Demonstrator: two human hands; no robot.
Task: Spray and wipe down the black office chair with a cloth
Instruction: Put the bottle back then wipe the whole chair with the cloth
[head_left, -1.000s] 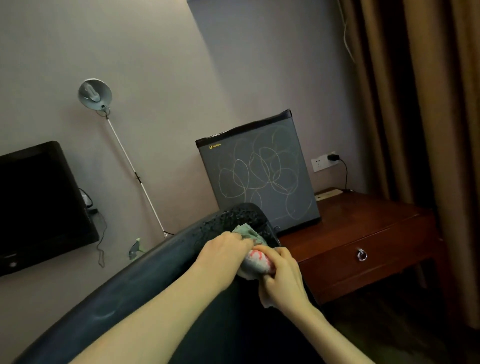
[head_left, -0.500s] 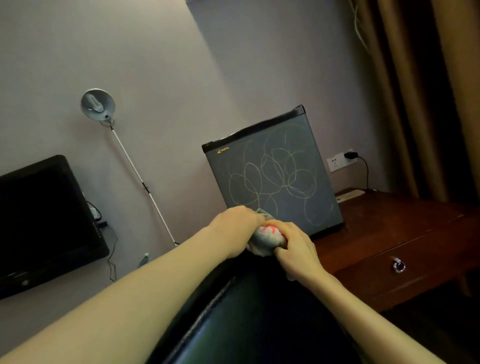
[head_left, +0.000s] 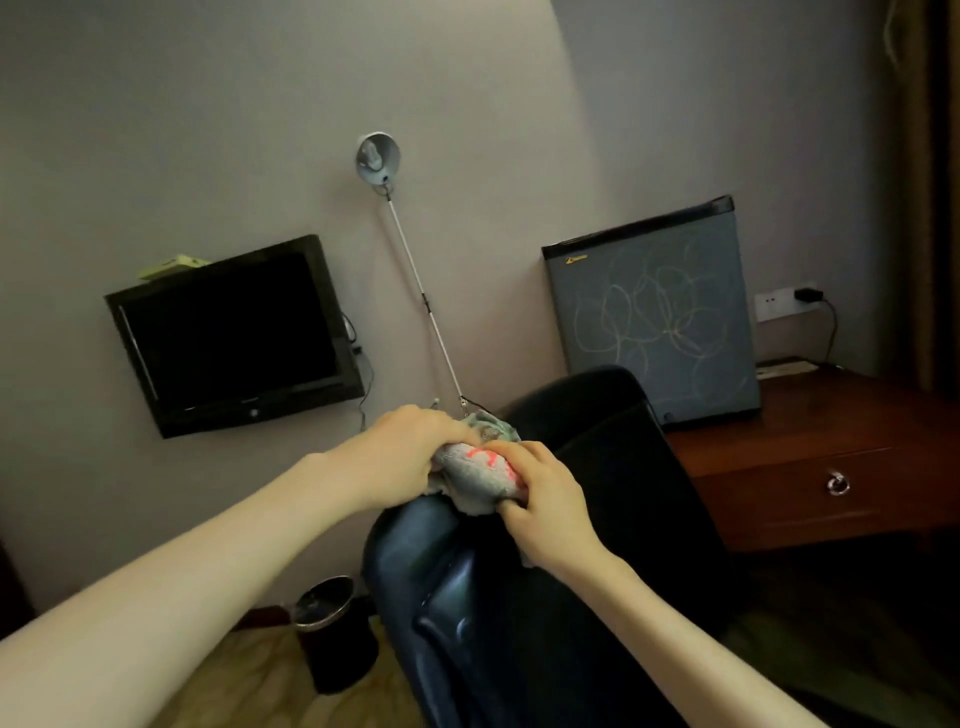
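Between the two sets of fingers sits the cloth (head_left: 480, 470), bunched into a grey wad with a red mark showing, pressed right onto the top edge of the black office chair (head_left: 519, 597). Left hand (head_left: 405, 457) has its fingers curled shut over the near-left end of the wad, right hand (head_left: 545, 499) has its fingers (head_left: 511, 457) wrapped closed over the other end, thumb underneath. Both are gripping the cloth, and both bear down on the chair.

So this is the wiping step, no question. No spray bottle is anywhere in view, and neither hand is free to hold one. By my reckoning the work is on the crest of the backrest, with plenty of chair left: the padded face below the fingers gleams, but I cannot tell whether that is wet or just glossy leather.

As for how the chair lies, its long axis runs from low in the foreground, under the wrists, up and away toward the mini fridge (head_left: 654, 332) on the wooden bench (head_left: 831, 415). The rounded top end points away, beyond the right fingers, toward the fridge and the wall. It looks tilted, not upright, though the wide lens may exaggerate that. The wad itself lies crosswise, from one hand to the other.

Next move, I'd say, calls for dragging the cloth along that crest toward the far rounded end, keeping pressure even, then working down the padded face. The wad may need refolding for a fresh side.
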